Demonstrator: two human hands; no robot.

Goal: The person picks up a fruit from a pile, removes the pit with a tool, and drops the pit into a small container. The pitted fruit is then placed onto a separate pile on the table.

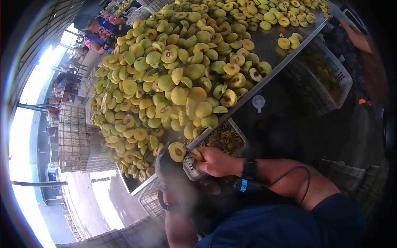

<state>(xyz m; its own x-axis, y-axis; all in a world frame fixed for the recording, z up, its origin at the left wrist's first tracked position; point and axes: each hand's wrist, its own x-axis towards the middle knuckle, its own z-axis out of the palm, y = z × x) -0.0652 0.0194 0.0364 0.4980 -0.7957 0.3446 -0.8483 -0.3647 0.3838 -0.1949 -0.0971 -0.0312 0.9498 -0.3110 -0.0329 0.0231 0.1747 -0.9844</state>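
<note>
My left hand [166,167], in a grey glove, is at the near edge of the metal table. Its fingers are closed on a fruit half [177,152], yellow-green outside, with the pale cut face and brown centre turned up. Right beside it my right hand [217,161], bare with a dark band at the wrist, has its fingers pinched around a yellowish fruit piece [197,155]. Any tool in those fingers is hidden. A large heap of halved fruit [169,84] covers the table beyond both hands.
Under the table edge [264,84] sits a crate of brown scraps [225,140]. Another crate [345,78] stands at the right beside a person's arm [357,39]. A co-worker [99,33] is across the heap. Stacked white crates [73,136] stand at the left.
</note>
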